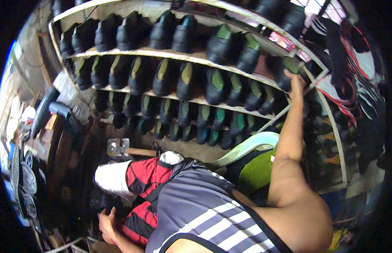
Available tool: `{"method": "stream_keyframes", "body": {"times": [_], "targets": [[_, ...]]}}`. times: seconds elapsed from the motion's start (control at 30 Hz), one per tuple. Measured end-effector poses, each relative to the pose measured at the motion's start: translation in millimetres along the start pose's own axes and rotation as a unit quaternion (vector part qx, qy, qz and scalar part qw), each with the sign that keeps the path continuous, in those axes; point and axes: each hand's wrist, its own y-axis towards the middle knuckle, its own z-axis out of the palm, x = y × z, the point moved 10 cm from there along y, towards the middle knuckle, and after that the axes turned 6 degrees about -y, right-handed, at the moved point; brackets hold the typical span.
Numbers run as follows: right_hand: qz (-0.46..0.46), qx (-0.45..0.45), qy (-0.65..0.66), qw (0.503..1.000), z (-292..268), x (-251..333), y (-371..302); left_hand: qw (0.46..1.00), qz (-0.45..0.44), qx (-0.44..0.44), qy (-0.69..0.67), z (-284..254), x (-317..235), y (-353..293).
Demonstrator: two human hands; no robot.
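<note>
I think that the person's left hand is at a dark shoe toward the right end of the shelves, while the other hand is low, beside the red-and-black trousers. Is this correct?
Not quite: the head view shows the right hand at the dark shoe toward the right end of the shelves. The left hand is the one low, beside the red-and-black trousers.

Tiered wooden shoe rack (pixel 200 55), curving from ten to two o'clock; its shelves carry rows of black shoes (pixel 185 90), many with green insoles (pixel 223 32).

No legible lettering or numbers.
</note>
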Motion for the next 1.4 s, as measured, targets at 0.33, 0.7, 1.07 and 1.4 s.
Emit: {"method": "stream_keyframes", "body": {"times": [0.33, 0.7, 1.07, 1.4], "targets": [[-0.589, 0.446, 0.333, 0.586, 134.8, 237.2, -505.7, 0.827, 0.244, -0.358, -0.359, -68.3, -36.0, -64.1], [-0.499, 0.744, 0.298, 0.330, 212.2, 114.0, -873.2, 0.539, -0.318, -0.581, -0.520, 155.9, 172.4, -406.4], [-0.575, 0.702, 0.295, 0.298, 195.2, 105.2, -877.3, 0.456, -0.639, -0.514, -0.346, 166.6, 379.8, -421.8], [-0.472, 0.735, 0.292, 0.389, 229.4, 99.4, -846.3, 0.419, -0.370, -0.496, -0.664, 136.8, 344.8, -336.0]]}}
